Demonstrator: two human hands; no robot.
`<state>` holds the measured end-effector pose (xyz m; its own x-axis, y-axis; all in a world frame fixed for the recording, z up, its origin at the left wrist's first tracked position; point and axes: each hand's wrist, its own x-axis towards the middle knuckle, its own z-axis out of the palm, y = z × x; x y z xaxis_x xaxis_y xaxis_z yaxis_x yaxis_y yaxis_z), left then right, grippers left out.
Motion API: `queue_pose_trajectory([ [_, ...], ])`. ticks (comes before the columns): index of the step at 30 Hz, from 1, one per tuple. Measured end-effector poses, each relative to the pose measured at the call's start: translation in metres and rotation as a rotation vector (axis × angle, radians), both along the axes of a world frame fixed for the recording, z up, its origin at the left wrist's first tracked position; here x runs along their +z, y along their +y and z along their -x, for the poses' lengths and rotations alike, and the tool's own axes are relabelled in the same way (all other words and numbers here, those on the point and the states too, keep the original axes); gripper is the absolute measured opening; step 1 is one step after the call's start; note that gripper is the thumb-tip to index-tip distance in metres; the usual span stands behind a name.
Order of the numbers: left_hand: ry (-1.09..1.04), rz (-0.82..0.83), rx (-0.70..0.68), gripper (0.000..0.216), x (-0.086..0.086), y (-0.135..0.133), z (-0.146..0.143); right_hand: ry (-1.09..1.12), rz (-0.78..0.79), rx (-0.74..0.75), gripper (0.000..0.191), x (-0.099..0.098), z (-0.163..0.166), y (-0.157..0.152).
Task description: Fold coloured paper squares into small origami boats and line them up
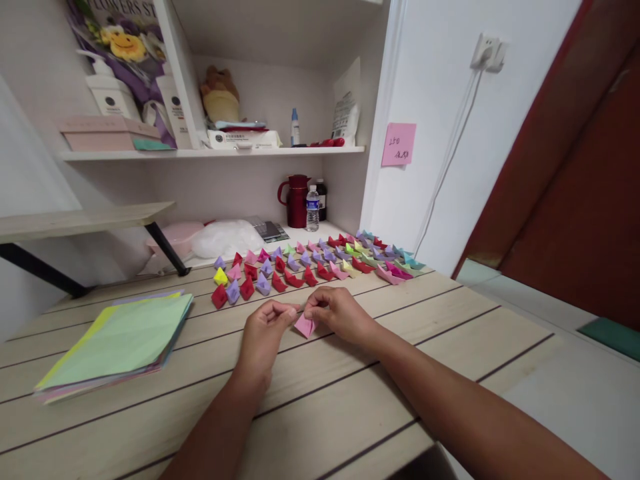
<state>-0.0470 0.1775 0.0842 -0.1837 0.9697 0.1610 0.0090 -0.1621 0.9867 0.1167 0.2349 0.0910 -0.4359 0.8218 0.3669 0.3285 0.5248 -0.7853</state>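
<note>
A small piece of folded pink paper (305,326) is pinched between my two hands, just above the wooden table (345,393). My left hand (265,333) is closed at its left edge, thumb against forefinger. From the right, my right hand (343,313) grips its upper part, and the fingers hide some of the folds. Just beyond my hands stand rows of small folded paper boats, among them a red boat (279,283), a lilac boat (263,285) and a yellow boat (220,276).
A stack of coloured paper (120,337) lies at the table's left, light green on top. Behind the boats are a clear plastic bag (227,239), a dark red jug (297,203) and a water bottle (313,210). A raised wooden shelf (85,220) overhangs the back left.
</note>
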Motion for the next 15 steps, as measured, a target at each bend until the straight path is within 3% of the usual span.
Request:
queue_pose_trajectory([
  [5,0.034,-0.038,0.044,0.021,-0.003,0.002,-0.003,0.033,0.051,-0.02,0.009,-0.007,0.001,0.005],
  [9,0.188,-0.069,0.076,0.039,-0.008,0.003,-0.01,0.051,0.062,-0.02,0.009,-0.009,0.002,0.006],
  [13,0.361,-0.054,0.078,0.009,-0.01,0.005,-0.009,0.053,0.051,0.022,0.007,-0.004,0.002,0.001],
  [15,0.443,-0.026,0.1,0.012,-0.01,0.006,-0.006,0.054,0.051,0.042,0.009,-0.003,0.003,-0.001],
])
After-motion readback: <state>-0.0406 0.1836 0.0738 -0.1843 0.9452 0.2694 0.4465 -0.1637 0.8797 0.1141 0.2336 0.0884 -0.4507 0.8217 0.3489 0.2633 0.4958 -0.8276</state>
